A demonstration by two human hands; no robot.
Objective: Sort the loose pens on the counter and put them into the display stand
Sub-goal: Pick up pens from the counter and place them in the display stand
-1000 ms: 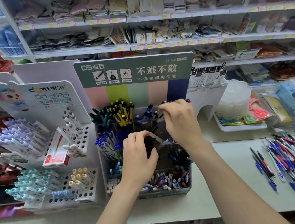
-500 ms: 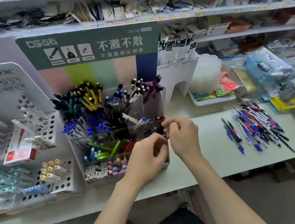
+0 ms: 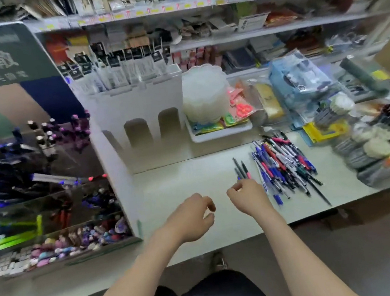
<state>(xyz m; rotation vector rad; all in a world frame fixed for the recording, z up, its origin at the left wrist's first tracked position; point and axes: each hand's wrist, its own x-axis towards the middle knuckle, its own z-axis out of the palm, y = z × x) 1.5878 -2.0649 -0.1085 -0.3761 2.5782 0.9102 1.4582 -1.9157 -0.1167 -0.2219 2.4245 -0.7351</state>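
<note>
Head view has swung right since a second ago, and both hands have left the display stand. They now hang over the bare pale counter between the stand and the loose pens. The left hand and right hand are loosely curled, with nothing visible in either. The right hand's fingers are just short of three dark pens – touching or not, I cannot tell. The pens lie flat in a fanned pile at the right, long axes running from far-left to near-right. Behind them are a white tray and crowded shop shelves.
</note>
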